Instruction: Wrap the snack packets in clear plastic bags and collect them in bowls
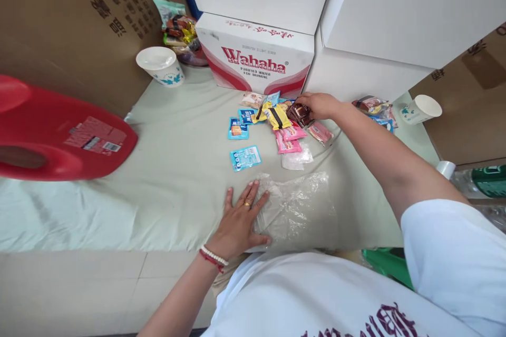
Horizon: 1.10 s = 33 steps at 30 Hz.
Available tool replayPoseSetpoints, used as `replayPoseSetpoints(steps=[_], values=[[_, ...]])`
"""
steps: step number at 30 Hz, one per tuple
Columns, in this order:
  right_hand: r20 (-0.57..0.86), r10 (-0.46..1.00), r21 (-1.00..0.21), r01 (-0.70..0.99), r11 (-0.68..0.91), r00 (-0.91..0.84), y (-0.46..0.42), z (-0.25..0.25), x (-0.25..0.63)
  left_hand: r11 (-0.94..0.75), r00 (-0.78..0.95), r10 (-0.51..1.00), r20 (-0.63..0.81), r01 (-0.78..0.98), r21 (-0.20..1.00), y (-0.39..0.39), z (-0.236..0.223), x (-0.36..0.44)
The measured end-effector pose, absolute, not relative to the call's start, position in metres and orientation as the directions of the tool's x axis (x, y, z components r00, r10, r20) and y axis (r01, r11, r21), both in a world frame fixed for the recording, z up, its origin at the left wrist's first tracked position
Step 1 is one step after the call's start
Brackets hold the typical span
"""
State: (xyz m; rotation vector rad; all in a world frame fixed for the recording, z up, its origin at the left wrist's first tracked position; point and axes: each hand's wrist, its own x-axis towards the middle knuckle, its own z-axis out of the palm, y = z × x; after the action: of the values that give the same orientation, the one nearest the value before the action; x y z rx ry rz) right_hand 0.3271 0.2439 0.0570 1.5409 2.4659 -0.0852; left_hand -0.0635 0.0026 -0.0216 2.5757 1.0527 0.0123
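Observation:
My left hand (239, 221) lies flat with its fingers spread, touching the left edge of a clear plastic bag (300, 210) on the table. My right hand (319, 105) reaches to the pile's far right side, fingers curled on a dark brown snack packet (299, 114). Beside that packet are a yellow packet (276, 117), pink packets (288, 141) and a reddish clear-wrapped snack (321, 133). Blue packets (238, 129) lie to the left, and a light blue packet (245, 158) sits apart, nearer me. A small whitish clear wrapper (297, 158) rests below the pink ones.
A Wahaha carton (256, 58) stands behind the pile. At left are a red jug (67, 131), a paper cup (161, 66) and a heap of snacks (182, 37). To the right, another paper cup (421, 109) stands by more packets (373, 108). Pale cloth (169, 168) covers the table.

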Motion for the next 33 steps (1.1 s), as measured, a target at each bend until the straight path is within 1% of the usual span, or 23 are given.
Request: replayPoseSetpoints(steps=[2,4,6,8,10,11,12,13,14,15,16,17,18,19,20,21,23,24,26,28,29,31,33], values=[[-0.29,0.835,0.084,0.856,0.51,-0.469,0.259,0.049,0.317,-0.662,0.728,0.672,-0.134,0.672,0.331,0.003,-0.021,-0.064],[-0.328,0.829,0.127,0.849,0.513,-0.452,0.268,0.045,0.31,-0.662,0.731,0.667,-0.141,0.669,0.337,0.003,-0.02,-0.064],[-0.349,0.855,0.18,0.868,0.463,-0.383,0.268,0.046,0.309,-0.658,0.729,0.669,-0.143,0.671,0.34,0.004,-0.02,-0.064],[-0.342,0.889,0.204,0.9,0.386,-0.304,0.259,0.052,0.312,-0.65,0.722,0.677,-0.14,0.677,0.345,0.004,-0.019,-0.063],[-0.294,0.926,0.178,0.938,0.296,-0.237,0.24,0.063,0.318,-0.636,0.712,0.689,-0.135,0.684,0.357,0.003,-0.02,-0.061],[-0.241,0.95,0.144,0.961,0.238,-0.2,0.227,0.071,0.321,-0.628,0.705,0.697,-0.13,0.688,0.364,0.003,-0.02,-0.06],[-0.169,0.973,0.085,0.981,0.173,-0.157,0.21,0.082,0.323,-0.62,0.698,0.705,-0.124,0.692,0.37,0.002,-0.02,-0.059],[-0.092,0.989,-0.003,0.993,0.118,-0.118,0.191,0.094,0.323,-0.612,0.69,0.715,-0.116,0.697,0.375,0.001,-0.02,-0.057],[-0.021,0.996,-0.121,0.989,0.084,-0.087,0.17,0.107,0.32,-0.606,0.683,0.723,-0.107,0.7,0.379,-0.001,-0.02,-0.056],[0.01,0.997,-0.258,0.963,0.081,-0.081,0.147,0.12,0.315,-0.601,0.677,0.73,-0.097,0.702,0.381,-0.002,-0.02,-0.055],[-0.008,0.99,-0.397,0.909,0.128,-0.143,0.122,0.132,0.306,-0.598,0.673,0.734,-0.089,0.703,0.384,-0.003,-0.02,-0.054],[-0.076,0.963,-0.517,0.836,0.184,-0.26,0.097,0.142,0.293,-0.596,0.67,0.737,-0.083,0.703,0.388,-0.004,-0.019,-0.052],[-0.145,0.906,-0.596,0.766,0.239,-0.396,0.072,0.148,0.277,-0.594,0.669,0.739,-0.08,0.703,0.391,-0.006,-0.018,-0.051],[-0.243,0.818,-0.633,0.724,0.273,-0.521,0.05,0.15,0.259,-0.592,0.668,0.739,-0.081,0.703,0.394,-0.007,-0.017,-0.05],[-0.338,0.719,-0.637,0.71,0.3,-0.607,0.031,0.146,0.241,-0.59,0.669,0.738,-0.087,0.703,0.396,-0.008,-0.016,-0.049],[-0.401,0.641,-0.608,0.714,0.348,-0.654,0.017,0.138,0.223,-0.588,0.67,0.736,-0.098,0.704,0.397,-0.009,-0.016,-0.048],[-0.497,0.588,-0.508,0.764,0.398,-0.638,0.004,0.114,0.198,-0.584,0.672,0.73,-0.125,0.708,0.396,-0.012,-0.014,-0.048],[-0.532,0.613,-0.439,0.81,0.39,-0.584,0.006,0.101,0.193,-0.583,0.672,0.728,-0.135,0.711,0.394,-0.013,-0.014,-0.049],[-0.561,0.725,-0.269,0.916,0.297,-0.4,0.017,0.08,0.194,-0.583,0.67,0.729,-0.141,0.715,0.385,-0.017,-0.016,-0.051],[-0.519,0.83,-0.104,0.979,0.174,-0.203,0.03,0.073,0.205,-0.584,0.667,0.732,-0.139,0.719,0.376,-0.02,-0.018,-0.055],[-0.489,0.859,-0.058,0.988,0.141,-0.151,0.033,0.075,0.21,-0.583,0.666,0.733,-0.139,0.721,0.375,-0.021,-0.019,-0.056],[-0.461,0.87,-0.058,0.984,0.169,-0.176,0.031,0.083,0.216,-0.579,0.662,0.736,-0.137,0.722,0.379,-0.023,-0.021,-0.057],[-0.481,0.827,-0.12,0.956,0.267,-0.291,0.02,0.09,0.212,-0.577,0.661,0.74,-0.125,0.719,0.387,-0.023,-0.022,-0.057]])
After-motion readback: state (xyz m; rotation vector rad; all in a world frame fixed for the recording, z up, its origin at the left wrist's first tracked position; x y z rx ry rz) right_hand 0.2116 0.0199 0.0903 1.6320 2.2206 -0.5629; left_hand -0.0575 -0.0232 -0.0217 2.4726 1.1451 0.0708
